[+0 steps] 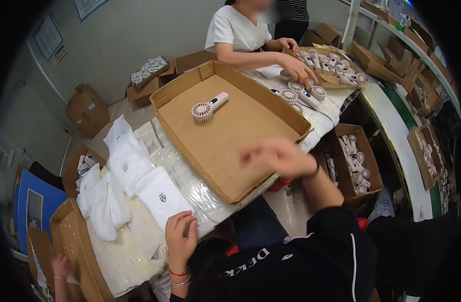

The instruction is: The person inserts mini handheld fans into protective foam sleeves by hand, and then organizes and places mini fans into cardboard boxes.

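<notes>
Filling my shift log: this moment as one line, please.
left hand: by white printed bag | right hand: blurred, over brown cardboard tray | in tray: one pale-pink handheld fan

Cardboard tray (230,146): wide bare floor, open from above; raised walls on all sides block any low sideways pass. One fan (203,111) stands in the way toward the far left part. Right hand (275,157), blurred, takes up the air over the near right part. Beyond the right wall: loose fans (290,94), a thin cable and a co-worker's hand (298,69) crowd the way. Left hand (180,239) beside white bags (162,194), which lie low; passage above them. Lower left: shallow box (79,246), another person's hand (62,266) there.
</notes>
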`<act>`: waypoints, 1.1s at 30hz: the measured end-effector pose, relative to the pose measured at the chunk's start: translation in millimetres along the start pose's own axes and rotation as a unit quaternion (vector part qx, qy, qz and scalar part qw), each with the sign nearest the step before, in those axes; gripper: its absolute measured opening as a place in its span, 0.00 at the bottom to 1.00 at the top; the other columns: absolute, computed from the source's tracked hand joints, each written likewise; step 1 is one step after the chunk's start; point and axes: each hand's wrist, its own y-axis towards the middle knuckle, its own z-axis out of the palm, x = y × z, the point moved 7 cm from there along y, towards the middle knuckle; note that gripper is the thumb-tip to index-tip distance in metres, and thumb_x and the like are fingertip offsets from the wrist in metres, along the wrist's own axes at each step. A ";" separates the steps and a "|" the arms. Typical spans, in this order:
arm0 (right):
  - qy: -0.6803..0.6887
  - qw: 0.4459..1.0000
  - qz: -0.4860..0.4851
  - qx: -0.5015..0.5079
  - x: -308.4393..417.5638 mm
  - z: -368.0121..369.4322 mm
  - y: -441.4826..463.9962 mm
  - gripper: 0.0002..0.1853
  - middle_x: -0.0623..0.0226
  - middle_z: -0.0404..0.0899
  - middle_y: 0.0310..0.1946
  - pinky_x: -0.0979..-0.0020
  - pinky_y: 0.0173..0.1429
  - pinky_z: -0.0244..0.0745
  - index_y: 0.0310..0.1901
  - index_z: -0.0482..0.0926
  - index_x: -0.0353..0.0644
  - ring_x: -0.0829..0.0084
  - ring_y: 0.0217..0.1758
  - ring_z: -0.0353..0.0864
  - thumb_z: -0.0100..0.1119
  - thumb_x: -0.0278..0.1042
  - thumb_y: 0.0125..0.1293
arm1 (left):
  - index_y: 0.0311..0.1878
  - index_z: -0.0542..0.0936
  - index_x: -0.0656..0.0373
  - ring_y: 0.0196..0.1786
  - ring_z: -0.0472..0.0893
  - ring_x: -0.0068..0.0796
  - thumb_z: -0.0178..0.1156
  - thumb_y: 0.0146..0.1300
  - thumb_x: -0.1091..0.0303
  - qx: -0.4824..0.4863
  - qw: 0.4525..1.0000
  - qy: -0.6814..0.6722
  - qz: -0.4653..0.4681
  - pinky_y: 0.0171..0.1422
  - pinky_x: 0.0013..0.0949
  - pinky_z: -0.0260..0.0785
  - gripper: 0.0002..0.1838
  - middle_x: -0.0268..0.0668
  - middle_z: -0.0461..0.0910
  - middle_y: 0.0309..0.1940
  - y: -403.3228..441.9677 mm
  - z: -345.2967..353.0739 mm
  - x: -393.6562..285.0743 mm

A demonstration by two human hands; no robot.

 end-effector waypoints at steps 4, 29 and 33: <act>-0.355 0.933 0.038 -0.053 -59.2 -57.4 98.8 0.23 0.58 0.78 0.46 0.64 0.56 0.69 0.58 0.69 0.40 0.61 0.51 0.77 0.53 0.31 0.60 | 0.32 0.78 0.62 0.44 0.76 0.41 0.59 0.53 0.76 0.015 1.000 0.020 0.000 0.50 0.35 0.67 0.03 0.40 0.78 0.38 1.0 3.1 -1.3; 0.334 0.939 0.084 0.017 8.7 53.3 0.4 0.32 0.52 0.73 0.43 0.75 0.25 0.73 0.65 0.50 0.38 0.69 0.27 0.79 0.52 0.38 0.65 | 0.33 0.75 0.60 0.38 0.74 0.34 0.62 0.51 0.71 0.236 0.968 -0.039 -0.074 0.44 0.31 0.68 0.08 0.38 0.71 0.33 28.8 -34.3 54.7; 0.415 0.904 0.104 0.008 -4.3 112.9 -33.1 0.37 0.50 0.74 0.38 0.75 0.19 0.68 0.62 0.52 0.33 0.70 0.20 0.74 0.61 0.44 0.59 | 0.31 0.75 0.61 0.35 0.73 0.33 0.61 0.53 0.70 0.234 0.968 -0.043 -0.084 0.40 0.31 0.67 0.07 0.37 0.71 0.29 29.5 -31.7 58.9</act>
